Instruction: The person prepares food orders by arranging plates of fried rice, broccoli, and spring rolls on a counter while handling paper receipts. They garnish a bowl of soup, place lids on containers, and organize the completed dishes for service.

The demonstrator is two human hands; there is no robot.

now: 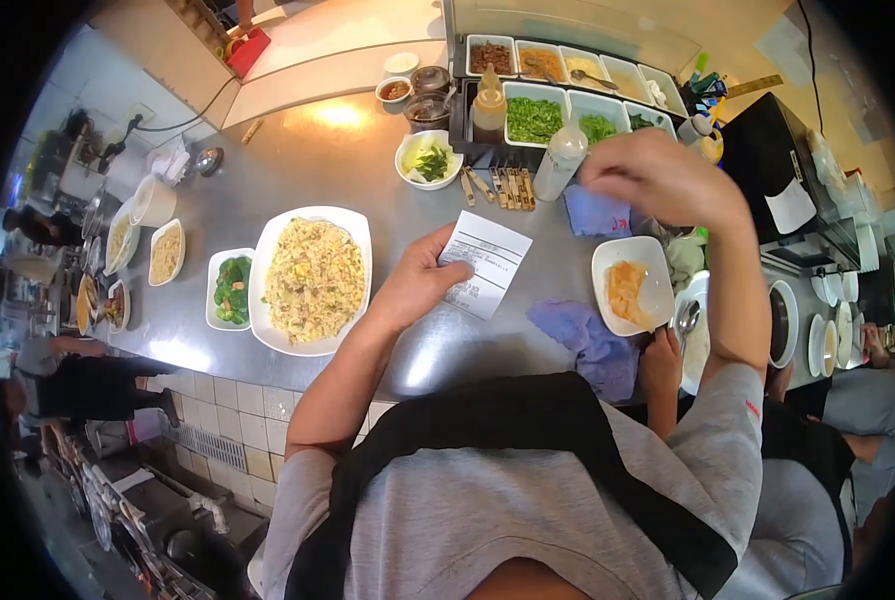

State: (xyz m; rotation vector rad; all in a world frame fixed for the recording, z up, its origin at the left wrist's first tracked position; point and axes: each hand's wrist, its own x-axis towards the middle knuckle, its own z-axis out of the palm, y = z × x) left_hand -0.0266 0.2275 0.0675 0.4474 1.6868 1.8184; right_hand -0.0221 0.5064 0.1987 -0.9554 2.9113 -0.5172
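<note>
My left hand [419, 282] is closed on a printed paper order slip [484, 262], the thumb lying across its face. To the right, my right hand [657, 178] is raised over a folded blue cloth [597, 212], close to a clear squeeze bottle [562, 165]. Its fingers are curled and partly blurred; whatever they may hold is hidden. A large white dish of fried rice [312, 278] stands left of my left forearm, with a small dish of green vegetables [231, 290] beside it. Several wooden clips [512, 188] lie beyond the slip.
Trays of chopped greens [535, 118] and other toppings line the back, beside a brown sauce bottle [488, 110]. A co-worker's hand [660, 362] is at a square white dish of orange-coloured food [627, 285]. A crumpled purple cloth [592, 345] lies at the counter's front edge.
</note>
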